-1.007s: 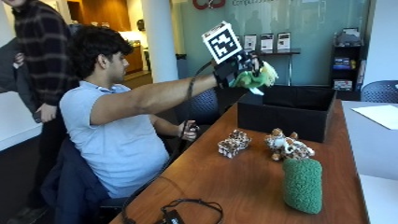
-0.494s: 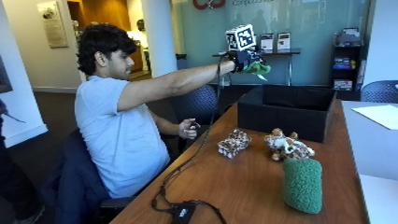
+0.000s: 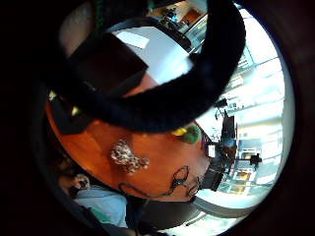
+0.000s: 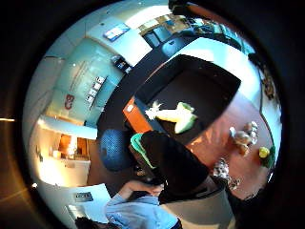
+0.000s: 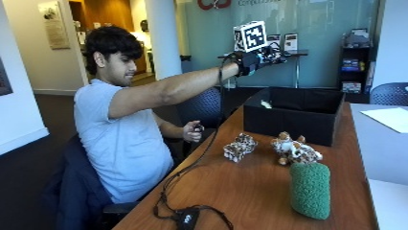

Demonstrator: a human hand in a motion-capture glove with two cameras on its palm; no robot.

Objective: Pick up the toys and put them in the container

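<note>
Wooden table [image 5: 255, 191] carries black container [image 5: 296, 117]. Gloved right hand [image 5: 252, 60] hovers above it, fingers spread, empty. Green-yellow toy [image 4: 178, 117] lies inside; spotted toy [image 5: 239, 146], second plush [image 5: 294, 149] and green toy [image 5: 310, 189] at container's 6 o'clock.

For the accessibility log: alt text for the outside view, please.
A seated person holds the gloved right hand raised above a black container on a wooden table. Three toys lie in front of it: spotted, brown-and-white, green.
</note>
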